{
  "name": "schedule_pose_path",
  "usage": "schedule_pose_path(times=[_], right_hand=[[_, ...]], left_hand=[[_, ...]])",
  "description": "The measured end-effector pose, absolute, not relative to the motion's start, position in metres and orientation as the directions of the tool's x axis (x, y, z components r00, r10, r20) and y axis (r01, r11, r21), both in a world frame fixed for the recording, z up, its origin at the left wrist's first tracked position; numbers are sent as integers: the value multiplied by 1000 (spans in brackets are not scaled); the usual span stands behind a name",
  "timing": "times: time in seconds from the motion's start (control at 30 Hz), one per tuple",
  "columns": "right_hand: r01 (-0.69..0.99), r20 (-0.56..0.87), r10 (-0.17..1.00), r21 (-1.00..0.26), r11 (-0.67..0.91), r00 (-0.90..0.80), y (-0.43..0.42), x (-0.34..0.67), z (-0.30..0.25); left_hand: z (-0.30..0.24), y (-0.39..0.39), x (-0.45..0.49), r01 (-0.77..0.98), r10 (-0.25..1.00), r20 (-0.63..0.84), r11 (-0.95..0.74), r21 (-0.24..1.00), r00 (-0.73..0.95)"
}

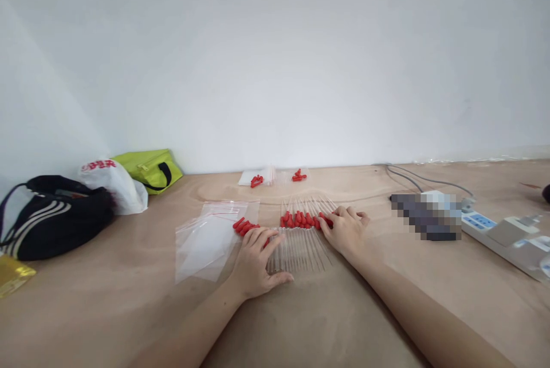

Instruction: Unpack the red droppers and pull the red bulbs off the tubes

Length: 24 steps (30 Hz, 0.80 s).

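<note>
A row of clear glass droppers with red rubber bulbs (301,230) lies on the wooden table in front of me. My left hand (253,262) rests flat at the row's left side, fingers stretched over a few red bulbs (243,224). My right hand (346,230) lies at the row's right end, fingers spread and touching the red bulbs there. Neither hand grips anything.
Clear zip bags (206,239) lie left of the droppers. Two filled bags with red bulbs (275,177) sit by the wall. A black striped bag (51,216), white plastic bag (114,181) and green pouch (148,168) stand far left. A power strip (502,233) lies right.
</note>
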State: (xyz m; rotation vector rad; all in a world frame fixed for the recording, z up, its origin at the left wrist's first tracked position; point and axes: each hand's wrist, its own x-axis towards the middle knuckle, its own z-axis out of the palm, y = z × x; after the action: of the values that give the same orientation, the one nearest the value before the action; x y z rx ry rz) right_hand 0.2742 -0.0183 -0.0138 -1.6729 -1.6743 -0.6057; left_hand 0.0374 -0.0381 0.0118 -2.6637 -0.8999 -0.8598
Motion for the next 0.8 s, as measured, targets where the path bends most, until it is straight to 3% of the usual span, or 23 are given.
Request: schedule_pose_path(times=[0.23,0.33,0.5,0.63,0.8], right_hand=[[973,762,631,-224,47,145,-25,273,-10],[943,789,604,-276,185,113,-39,275,-8],[829,794,601,-276,487,-89,-65,272,-8],[757,798,578,-272,595,-168,-75,260,-5],[704,800,564,-280,652,-203,-75,249,-8]], left_hand=[[13,-40,36,657,546,572,-754,19,611],[12,-39,35,677,551,581,-736,-1,599],[9,-39,36,679,482,639,-729,-89,600],[6,-43,44,629,373,684,-760,-162,627],[1,-49,55,579,300,743,-802,-143,599]])
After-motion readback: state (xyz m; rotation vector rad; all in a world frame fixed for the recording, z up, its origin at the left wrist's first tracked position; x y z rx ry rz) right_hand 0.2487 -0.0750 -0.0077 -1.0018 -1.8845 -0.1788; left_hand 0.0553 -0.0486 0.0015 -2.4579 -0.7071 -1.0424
